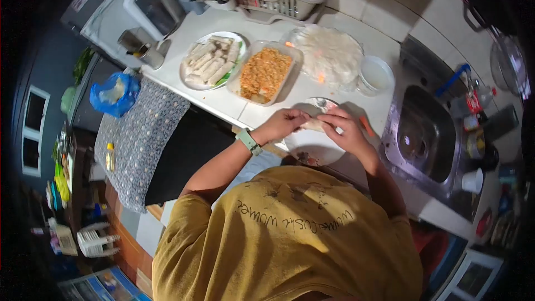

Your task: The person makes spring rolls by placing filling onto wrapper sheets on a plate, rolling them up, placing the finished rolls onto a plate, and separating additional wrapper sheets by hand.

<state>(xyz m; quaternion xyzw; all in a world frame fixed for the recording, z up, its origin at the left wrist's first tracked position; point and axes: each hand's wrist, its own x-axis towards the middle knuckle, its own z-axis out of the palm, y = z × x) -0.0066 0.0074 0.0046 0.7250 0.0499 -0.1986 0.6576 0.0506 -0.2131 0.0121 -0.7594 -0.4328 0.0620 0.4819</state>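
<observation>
Roll, pale, tubular, pinched by left hand, right hand over round plate

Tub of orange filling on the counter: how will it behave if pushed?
The tub probably handles heavy for its size, since filling spreads across most of it. Low and wide, it would likely slide rather than tip. Its thin-looking, translucent walls may flex if squeezed.

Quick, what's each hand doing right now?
Left hand: closed, holding one end of a pale roll.
Right hand: closed, holding the same roll toward its other end.
</observation>
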